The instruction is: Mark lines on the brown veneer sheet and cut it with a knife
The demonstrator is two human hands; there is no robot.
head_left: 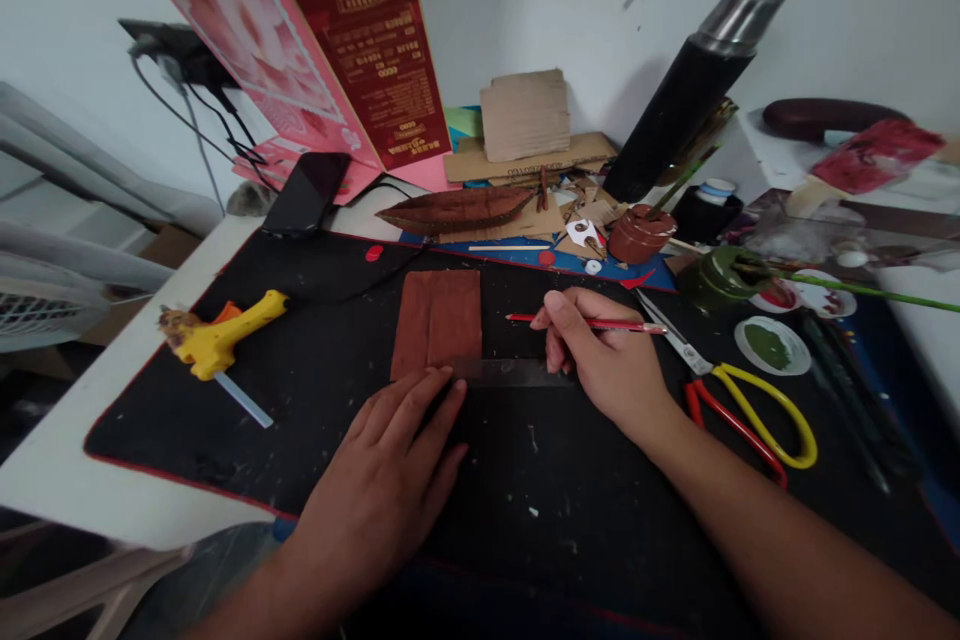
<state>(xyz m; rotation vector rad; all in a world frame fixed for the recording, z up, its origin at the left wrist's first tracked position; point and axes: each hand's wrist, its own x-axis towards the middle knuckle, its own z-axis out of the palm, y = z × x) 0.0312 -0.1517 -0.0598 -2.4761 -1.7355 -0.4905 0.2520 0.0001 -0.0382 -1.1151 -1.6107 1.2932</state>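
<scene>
Left on the dark mat [315,380], a yellow glue gun [214,342] lies apart from the hands, presumably set aside to leave space. The left hand [382,450] is spread flat, its grip released, fingers over the lower edge of a brown board [439,320] and the end of a transparent ruler [499,373], likely so neither slips. The right hand [604,360] has its grip closed around a red pencil [630,326], point towards the board but apart. Scissors [699,362] lie just beside, seemingly for easy reach
</scene>
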